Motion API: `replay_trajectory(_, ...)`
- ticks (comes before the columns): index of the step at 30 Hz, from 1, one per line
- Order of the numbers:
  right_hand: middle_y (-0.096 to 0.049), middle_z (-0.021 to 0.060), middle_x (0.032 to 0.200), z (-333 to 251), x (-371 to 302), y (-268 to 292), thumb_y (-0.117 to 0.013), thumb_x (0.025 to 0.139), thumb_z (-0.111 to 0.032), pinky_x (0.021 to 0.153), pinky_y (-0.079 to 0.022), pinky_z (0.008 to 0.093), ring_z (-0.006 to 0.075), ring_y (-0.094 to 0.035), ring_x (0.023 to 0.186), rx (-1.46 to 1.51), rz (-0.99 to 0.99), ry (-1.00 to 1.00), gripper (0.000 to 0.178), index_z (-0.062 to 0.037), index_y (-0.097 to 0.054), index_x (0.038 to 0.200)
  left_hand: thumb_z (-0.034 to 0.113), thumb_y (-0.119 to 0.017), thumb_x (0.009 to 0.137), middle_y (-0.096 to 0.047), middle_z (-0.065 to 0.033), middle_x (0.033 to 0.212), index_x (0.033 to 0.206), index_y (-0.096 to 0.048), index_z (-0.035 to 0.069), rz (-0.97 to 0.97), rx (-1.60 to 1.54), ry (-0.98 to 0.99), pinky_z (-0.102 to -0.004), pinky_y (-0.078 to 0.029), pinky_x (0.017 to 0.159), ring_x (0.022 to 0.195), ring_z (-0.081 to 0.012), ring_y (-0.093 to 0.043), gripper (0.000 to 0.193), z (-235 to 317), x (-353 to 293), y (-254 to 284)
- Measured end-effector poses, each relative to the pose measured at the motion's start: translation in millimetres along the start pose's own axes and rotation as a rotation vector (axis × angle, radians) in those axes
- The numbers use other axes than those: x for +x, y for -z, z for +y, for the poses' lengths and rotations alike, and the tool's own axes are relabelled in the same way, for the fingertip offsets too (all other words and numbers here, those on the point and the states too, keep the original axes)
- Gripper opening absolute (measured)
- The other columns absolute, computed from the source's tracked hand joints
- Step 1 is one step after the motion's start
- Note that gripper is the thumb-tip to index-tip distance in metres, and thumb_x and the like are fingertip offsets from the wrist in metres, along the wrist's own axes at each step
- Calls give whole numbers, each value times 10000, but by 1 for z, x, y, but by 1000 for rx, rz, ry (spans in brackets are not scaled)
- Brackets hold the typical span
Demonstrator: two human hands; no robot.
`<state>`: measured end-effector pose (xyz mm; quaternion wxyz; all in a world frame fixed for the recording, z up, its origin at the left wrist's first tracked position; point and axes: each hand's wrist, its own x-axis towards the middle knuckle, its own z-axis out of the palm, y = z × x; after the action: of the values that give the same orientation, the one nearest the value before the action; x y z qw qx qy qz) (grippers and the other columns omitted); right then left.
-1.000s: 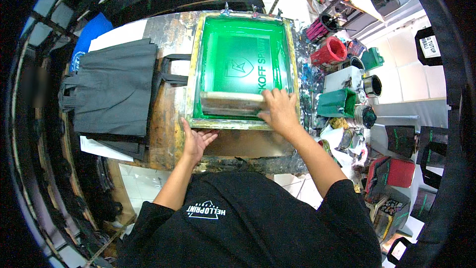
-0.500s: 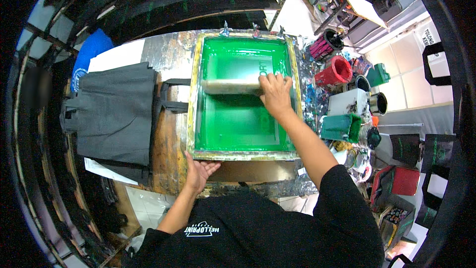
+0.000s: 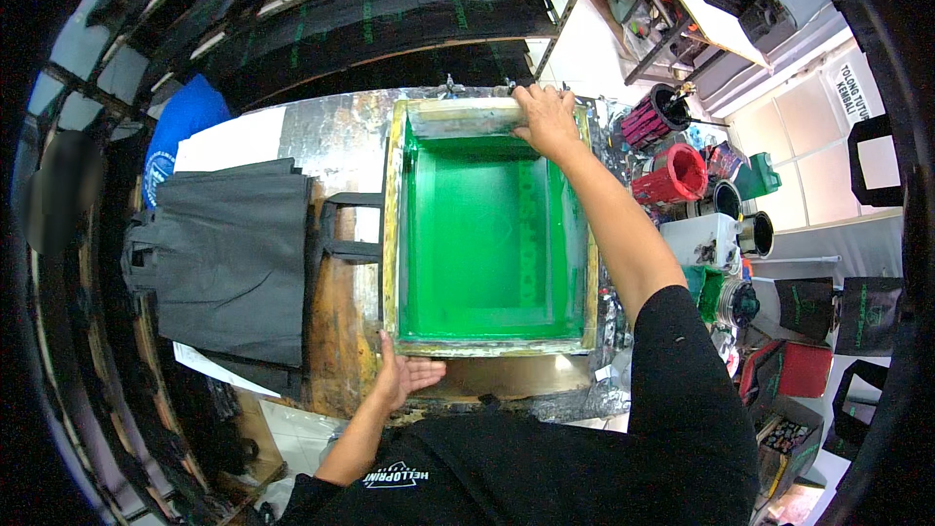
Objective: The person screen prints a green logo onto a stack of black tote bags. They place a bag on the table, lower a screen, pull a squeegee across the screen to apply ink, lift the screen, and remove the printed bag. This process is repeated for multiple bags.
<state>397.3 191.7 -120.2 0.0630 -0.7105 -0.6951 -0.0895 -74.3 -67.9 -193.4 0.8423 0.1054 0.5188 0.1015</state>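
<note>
A screen printing frame [image 3: 390, 248] with a worn, yellowish rim lies on the table, its mesh [image 3: 472, 244] green all over. Across the far end of the mesh stands a long pale squeegee [image 3: 458, 120]. My right hand [image 3: 548, 122] grips the squeegee by its right end, fingers bent over the top. At the frame's near left corner is my left hand [image 3: 404, 378], fingers stretched out and palm turned up, its thumb by the rim. Left of the frame lies a pile of black fabric bags [image 3: 229, 263]; a bag handle [image 3: 336, 224] reaches to the frame's edge.
Along the table's right side stand a red bucket [image 3: 672, 173], a pink and black tub [image 3: 654, 115], a green container [image 3: 703, 290] and several cans. Metal clamps [image 3: 451, 86] sit behind the frame. A blue bundle [image 3: 187, 127] is at the far left. Racks [image 3: 360, 24] with black bags stand behind.
My right hand has pushed the squeegee from mid-screen to the far end of the mesh. My left hand stays by the near left corner. The view has shifted slightly.
</note>
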Motion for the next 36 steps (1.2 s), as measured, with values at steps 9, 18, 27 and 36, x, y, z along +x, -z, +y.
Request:
replay_trajectory(9, -641, 55, 1243, -15, -36, -25, -894, 737, -233, 1013, -413, 546, 295, -580, 1239, -66, 88, -56, 648, -223, -626, 1327, 562, -773, 925, -691, -162, 861, 994, -685, 8, 406, 1457, -1220, -450, -548, 743, 800, -320, -670, 565, 197, 26, -131)
replay_trajectory(18, -758, 85, 1127, 33, -13, -18, -865, 805, -325, 1012, -432, 571, 282, -696, 1138, 46, -194, -10, 375, -188, -754, 1136, 755, -691, 851, -715, -167, 985, 958, -721, 36, 528, 2075, -1455, -502, -525, 919, 992, -374, -693, 728, 352, 148, -195)
replay_trajectory(27, -759, 60, 1031, 20, -41, -23, -860, 794, -248, 1108, -374, 645, 284, -733, 1059, 30, -125, -4, 371, -203, -759, 1148, 706, -710, 855, -687, -139, 788, 779, -685, 62, 546, 2061, -1577, -474, -578, 718, 781, -352, -718, 649, 332, 151, -183)
replay_trajectory(36, -740, 55, 1038, -23, -132, 0, -880, 777, -278, 1088, -375, 651, 272, -717, 1064, 79, -193, 14, 364, -185, -747, 1102, 653, -778, 821, -669, -124, 749, 746, -665, 80, 503, 2045, -1549, -457, -569, 704, 743, -347, -705, 590, 245, 101, -146)
